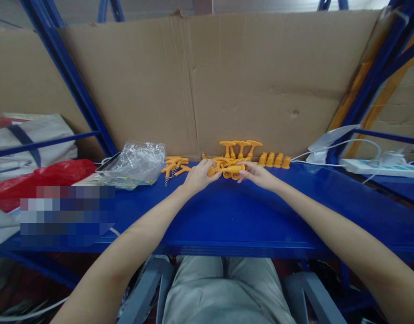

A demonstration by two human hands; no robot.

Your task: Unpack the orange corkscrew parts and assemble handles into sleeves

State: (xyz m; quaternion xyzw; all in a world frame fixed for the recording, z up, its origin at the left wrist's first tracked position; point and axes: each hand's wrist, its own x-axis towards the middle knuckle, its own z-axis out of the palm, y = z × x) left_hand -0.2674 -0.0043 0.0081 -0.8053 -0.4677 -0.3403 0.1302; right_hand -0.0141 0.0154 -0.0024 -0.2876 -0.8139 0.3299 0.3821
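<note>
Between my two hands an orange plastic corkscrew (229,169) lies sideways just above the blue shelf. My left hand (199,174) is closed around its left end, by the rounded handle part. On the other end, the fingers of my right hand (254,174) pinch the wide orange sleeve. Behind and under it is a pile of similar orange pieces (223,161), partly hidden by my hands. Several orange corkscrews with bare metal spirals (175,165) lie left of my left hand. Upright assembled corkscrews (241,148) with T-shaped tops stand at the back.
Orange sleeves (270,159) stand in a row right of my right hand. A clear plastic bag (135,164) and a red bag (45,177) lie at left. White cables and a power strip (378,166) are at right. Cardboard (243,81) walls the back of the blue shelf (223,216).
</note>
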